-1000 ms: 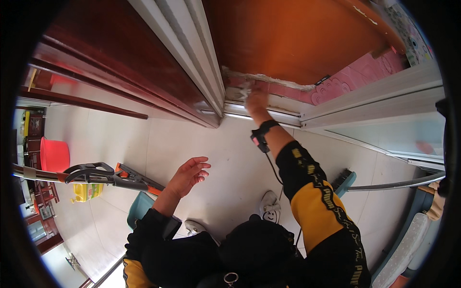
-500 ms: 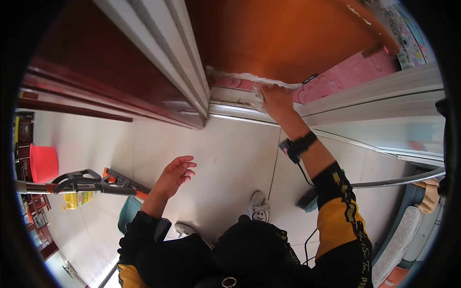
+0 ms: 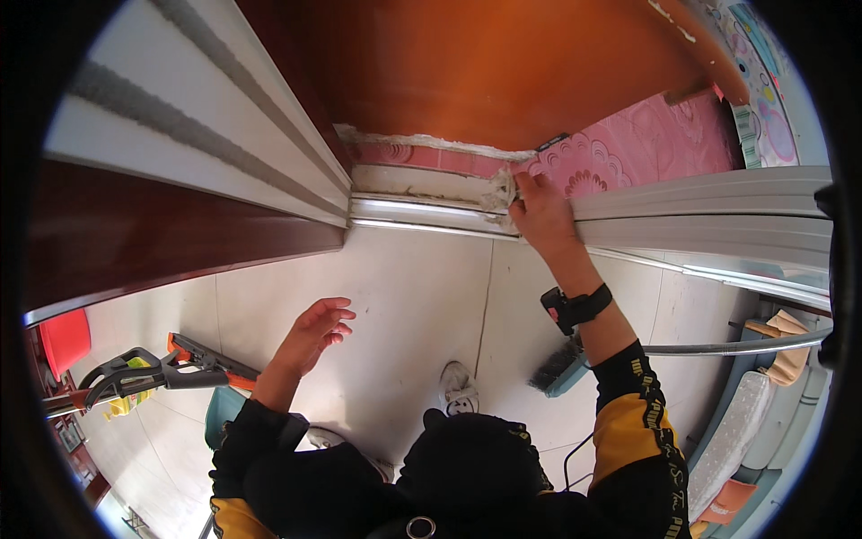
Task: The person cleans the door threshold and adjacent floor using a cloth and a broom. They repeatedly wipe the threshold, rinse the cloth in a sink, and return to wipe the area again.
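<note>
My right hand (image 3: pixel 540 214) reaches forward to the metal door track (image 3: pixel 422 212) at the threshold and presses a crumpled whitish cloth (image 3: pixel 499 191) against it. A black wrist device (image 3: pixel 575 307) is strapped on that arm. My left hand (image 3: pixel 314 332) hovers over the pale tiled floor (image 3: pixel 404 296) with fingers spread, holding nothing. Behind the track stands an orange-brown door panel (image 3: pixel 503 63), with pink patterned flooring (image 3: pixel 646 148) beyond.
A white sliding door frame (image 3: pixel 197 135) runs on the left, another (image 3: pixel 709 225) on the right. A brush head (image 3: pixel 561 366) on a long metal pole lies at my right. A black and orange cleaning tool (image 3: pixel 171 368), a red bucket (image 3: pixel 65 337) and a teal object sit left.
My right hand has slid the cloth rightward along the track. The view has shifted closer to the threshold. My left hand stays spread above the floor.
</note>
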`<control>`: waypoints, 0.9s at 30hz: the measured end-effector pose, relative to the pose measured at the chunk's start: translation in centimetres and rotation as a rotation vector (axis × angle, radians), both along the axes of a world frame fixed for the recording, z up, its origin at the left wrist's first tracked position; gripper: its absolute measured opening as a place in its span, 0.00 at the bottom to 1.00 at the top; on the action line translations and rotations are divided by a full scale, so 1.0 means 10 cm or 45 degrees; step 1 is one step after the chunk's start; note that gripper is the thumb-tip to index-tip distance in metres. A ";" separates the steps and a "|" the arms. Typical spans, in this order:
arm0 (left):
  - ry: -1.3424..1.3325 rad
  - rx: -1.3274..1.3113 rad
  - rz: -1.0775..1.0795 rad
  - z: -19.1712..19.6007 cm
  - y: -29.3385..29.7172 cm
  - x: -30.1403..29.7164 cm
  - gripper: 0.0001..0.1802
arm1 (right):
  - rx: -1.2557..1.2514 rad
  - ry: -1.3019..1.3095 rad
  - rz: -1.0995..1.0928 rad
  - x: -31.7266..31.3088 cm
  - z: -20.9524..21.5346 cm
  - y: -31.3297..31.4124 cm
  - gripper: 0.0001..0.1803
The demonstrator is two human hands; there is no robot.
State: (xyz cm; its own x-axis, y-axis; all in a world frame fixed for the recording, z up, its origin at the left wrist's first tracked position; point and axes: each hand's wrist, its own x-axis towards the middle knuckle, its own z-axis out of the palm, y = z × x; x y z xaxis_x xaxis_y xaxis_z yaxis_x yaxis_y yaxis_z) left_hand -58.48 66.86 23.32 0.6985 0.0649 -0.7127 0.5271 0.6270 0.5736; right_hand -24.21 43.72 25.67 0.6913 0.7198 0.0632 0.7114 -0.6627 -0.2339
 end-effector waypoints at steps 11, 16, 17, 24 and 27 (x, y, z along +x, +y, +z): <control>0.007 -0.005 0.101 0.02 0.02 -0.13 0.14 | 0.537 0.352 -0.513 0.61 0.24 -0.77 0.15; 0.031 -0.022 0.065 -0.05 -0.02 -0.05 0.13 | 0.428 -0.026 -0.432 1.02 -0.12 -1.17 0.15; 0.040 -0.028 0.051 -0.07 -0.03 -0.04 0.13 | 0.298 -0.120 -0.462 1.13 -0.23 -1.23 0.14; 0.128 0.040 -0.002 -0.13 -0.04 -0.02 0.13 | -0.094 -0.101 -0.667 1.51 -0.80 -1.66 0.17; 0.131 -0.028 0.044 -0.18 -0.03 -0.04 0.12 | -0.152 -0.078 -1.044 1.33 -1.17 -1.49 0.19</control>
State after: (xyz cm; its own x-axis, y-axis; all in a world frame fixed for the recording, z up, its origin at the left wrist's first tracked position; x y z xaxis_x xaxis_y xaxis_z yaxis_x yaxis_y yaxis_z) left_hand -58.85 66.59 21.57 0.6190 0.0711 -0.7821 0.5606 0.6574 0.5035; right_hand -10.90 28.79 13.97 0.9973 -0.0064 0.0732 0.0014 -0.9944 -0.1060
